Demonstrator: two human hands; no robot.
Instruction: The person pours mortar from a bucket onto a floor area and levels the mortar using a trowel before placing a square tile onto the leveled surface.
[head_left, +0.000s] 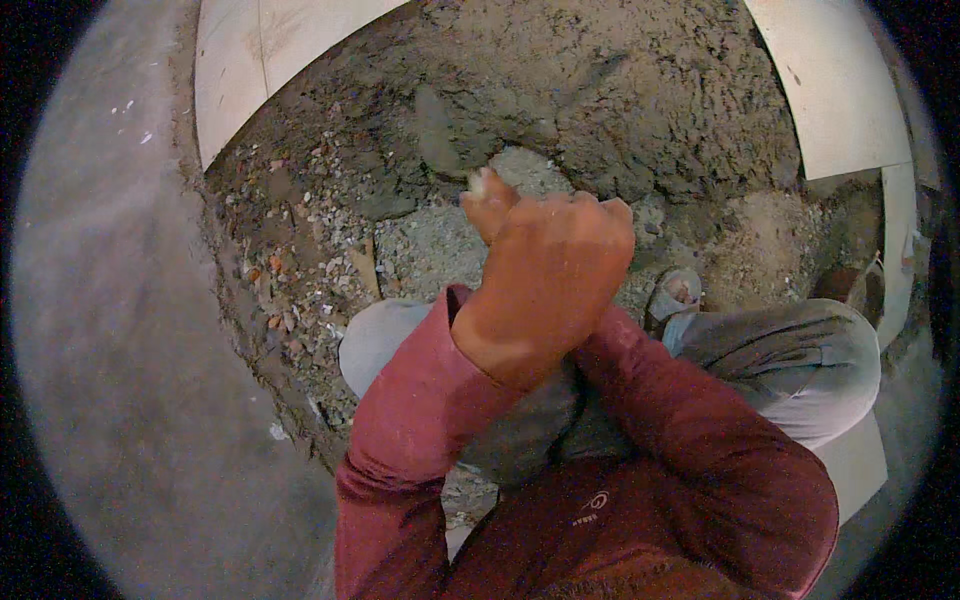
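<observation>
My left hand (550, 270) is held up in front of me with its back toward me and its fingers curled closed. Whatever lies within that grip is hidden. My right forearm (680, 385) crosses in behind the left wrist, so most of my right hand is covered. A finger or thumb with a pale tip (485, 195) sticks out at the left of the joined hands; I cannot tell which hand it belongs to. Below the hands is a patch of grey, gritty material (430, 245), with wet brown mud (640, 100) on its far side.
Loose gravel and broken bits (290, 230) lie to the left, with a thin light-brown scrap (363, 265) among them. Pale flat sheets stand at the far left (290, 40) and far right (830, 90). My bent knee (790, 360) and sandalled foot (675, 295) are at the right. Grey floor (110, 300) borders the left.
</observation>
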